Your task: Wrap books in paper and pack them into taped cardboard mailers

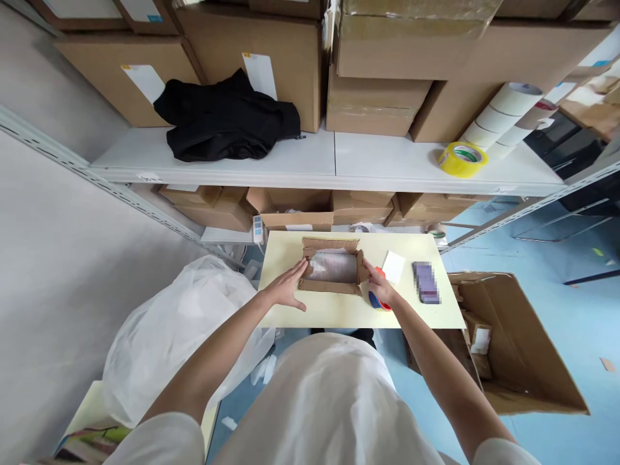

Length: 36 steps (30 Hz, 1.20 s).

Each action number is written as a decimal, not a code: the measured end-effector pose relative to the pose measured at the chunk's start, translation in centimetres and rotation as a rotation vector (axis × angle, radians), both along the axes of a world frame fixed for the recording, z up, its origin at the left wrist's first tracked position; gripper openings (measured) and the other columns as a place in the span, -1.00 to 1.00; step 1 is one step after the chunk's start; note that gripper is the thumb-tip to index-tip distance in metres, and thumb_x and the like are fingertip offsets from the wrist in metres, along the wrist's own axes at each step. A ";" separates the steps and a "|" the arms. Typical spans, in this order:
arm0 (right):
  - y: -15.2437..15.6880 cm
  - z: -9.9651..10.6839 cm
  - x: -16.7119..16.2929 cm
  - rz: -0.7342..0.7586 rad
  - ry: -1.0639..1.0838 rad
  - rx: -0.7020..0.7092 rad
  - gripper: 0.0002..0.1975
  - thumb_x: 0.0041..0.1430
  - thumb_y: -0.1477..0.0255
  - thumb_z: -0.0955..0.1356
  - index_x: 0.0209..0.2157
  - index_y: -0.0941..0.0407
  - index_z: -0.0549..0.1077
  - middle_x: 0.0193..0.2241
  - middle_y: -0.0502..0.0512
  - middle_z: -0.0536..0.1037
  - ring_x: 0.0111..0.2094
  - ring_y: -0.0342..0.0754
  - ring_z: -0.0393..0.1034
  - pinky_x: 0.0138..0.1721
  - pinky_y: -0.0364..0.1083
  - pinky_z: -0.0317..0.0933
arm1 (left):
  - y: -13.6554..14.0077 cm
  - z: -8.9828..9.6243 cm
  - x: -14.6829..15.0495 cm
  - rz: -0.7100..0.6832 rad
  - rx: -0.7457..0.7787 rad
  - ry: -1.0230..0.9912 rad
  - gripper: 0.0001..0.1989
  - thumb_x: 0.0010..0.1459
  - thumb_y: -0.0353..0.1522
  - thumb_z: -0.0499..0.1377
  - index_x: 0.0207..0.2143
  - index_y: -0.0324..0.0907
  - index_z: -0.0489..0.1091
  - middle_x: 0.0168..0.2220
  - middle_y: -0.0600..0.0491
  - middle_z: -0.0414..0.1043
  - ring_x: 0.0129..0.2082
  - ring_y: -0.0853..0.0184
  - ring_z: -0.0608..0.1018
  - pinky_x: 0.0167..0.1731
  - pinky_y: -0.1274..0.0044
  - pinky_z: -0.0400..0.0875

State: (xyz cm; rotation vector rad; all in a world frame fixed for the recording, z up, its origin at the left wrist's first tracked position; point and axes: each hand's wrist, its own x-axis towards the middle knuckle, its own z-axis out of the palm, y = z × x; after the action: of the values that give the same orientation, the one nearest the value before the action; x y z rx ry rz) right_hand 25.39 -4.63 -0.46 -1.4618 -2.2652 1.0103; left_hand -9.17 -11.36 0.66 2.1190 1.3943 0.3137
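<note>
A small open cardboard box lies on the pale yellow table in front of me, its flaps raised. Inside it sits an item in clear plastic wrapping, too unclear to name. My left hand is open, fingertips against the box's left flap and thumb spread apart. On the other side, my right hand reaches the right flap with its index finger stretched out. A red and blue ring-shaped object, perhaps a tape dispenser, shows under this hand, which partly hides it; I see no clear grip on it.
White paper squares and a blurred phone-like item lie on the table. Behind, a shelf holds boxes, black cloth and yellow tape. A white plastic bag stands left, a large open carton right.
</note>
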 end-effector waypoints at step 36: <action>-1.4 -0.6 -3.1 0.060 -0.204 0.201 -0.40 0.27 0.24 0.15 0.30 0.00 -0.08 0.34 0.15 -0.17 0.33 0.23 -0.28 0.17 0.28 -0.05 | -1.6 -1.4 4.8 0.501 0.171 -0.082 -0.44 0.19 -0.37 -0.01 0.24 -0.25 -0.02 0.27 -0.27 0.03 0.26 0.12 0.16 0.15 0.22 0.18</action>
State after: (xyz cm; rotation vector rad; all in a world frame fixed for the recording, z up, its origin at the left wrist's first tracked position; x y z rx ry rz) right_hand 22.27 -6.03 -1.07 -1.4782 -2.4819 0.6508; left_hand -4.37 -12.98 -0.77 1.8296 1.8937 0.7290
